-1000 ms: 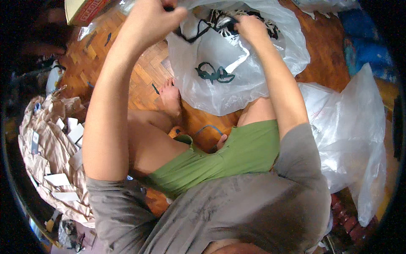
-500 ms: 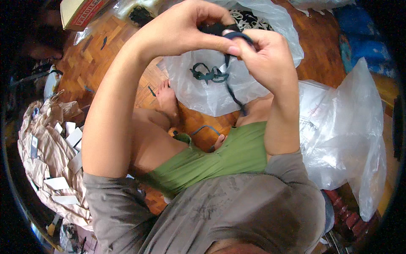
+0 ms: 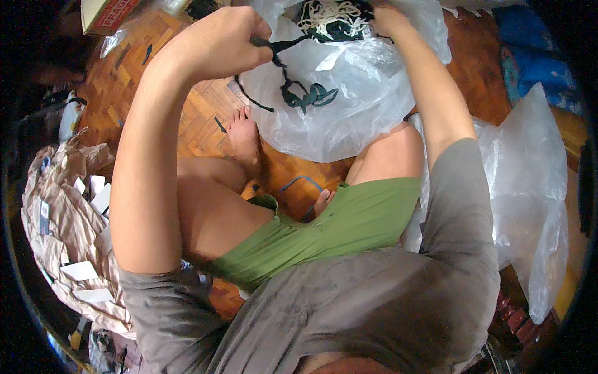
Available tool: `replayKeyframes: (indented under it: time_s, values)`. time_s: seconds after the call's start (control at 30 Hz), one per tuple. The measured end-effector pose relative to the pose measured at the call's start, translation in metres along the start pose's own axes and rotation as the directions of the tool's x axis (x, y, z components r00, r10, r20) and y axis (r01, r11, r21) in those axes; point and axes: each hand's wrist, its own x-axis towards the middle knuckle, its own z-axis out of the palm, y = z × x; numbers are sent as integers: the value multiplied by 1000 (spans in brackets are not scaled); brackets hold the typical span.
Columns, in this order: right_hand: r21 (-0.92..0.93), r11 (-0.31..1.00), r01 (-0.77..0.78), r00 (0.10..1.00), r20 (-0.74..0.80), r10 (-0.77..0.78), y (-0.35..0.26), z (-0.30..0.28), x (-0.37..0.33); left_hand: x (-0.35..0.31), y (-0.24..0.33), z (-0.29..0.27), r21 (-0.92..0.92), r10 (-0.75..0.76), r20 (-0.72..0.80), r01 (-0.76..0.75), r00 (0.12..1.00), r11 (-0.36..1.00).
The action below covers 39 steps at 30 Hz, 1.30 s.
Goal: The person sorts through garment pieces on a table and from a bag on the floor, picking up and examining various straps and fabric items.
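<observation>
Both hands worked: my left hand (image 3: 221, 40) gripped a dark cord (image 3: 274, 53) taut, my right hand (image 3: 389, 12) reached into the plastic bag (image 3: 349, 106), its grip hidden.

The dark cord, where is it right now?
In the head view, top middle: the dark cord hangs from the closed left hand, in front of the clear plastic bag.

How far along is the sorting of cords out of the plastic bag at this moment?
Done: a heap of tan pieces with white tags lies at the person's left. In hand: left hand has a closed grip on a dark cord; right hand reaches into the clear plastic bag. Left: a tangle of white and dark cords remains inside.
</observation>
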Motion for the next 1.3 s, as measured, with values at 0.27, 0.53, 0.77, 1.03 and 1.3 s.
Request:
replayKeyframes:
  time_s: [0.27, 0.53, 0.77, 1.03, 1.3]
  values:
    - [-136, 991, -15, 997, 68, 24, 45, 86, 37, 22, 26, 13, -20, 146, -213, -154, 966, 988]
    - [202, 881, 427, 897, -220, -384, -33, -12, -113, 16, 21, 6, 12, 31, -125, -30, 992, 999]
    - [390, 818, 423, 881, -390, -270, -96, -19, -236, 27, 3, 3, 65, -51, -22, 53, 998, 997]
    - [977, -206, 51, 998, -55, -14, -90, 2, -255, 46, 16, 38, -63, 222, 111, -216, 969, 974]
    - [698, -693, -182, 970, 12, -242, -82, 54, -366, 35, 32, 17, -244, 267, 166, -223, 949, 944]
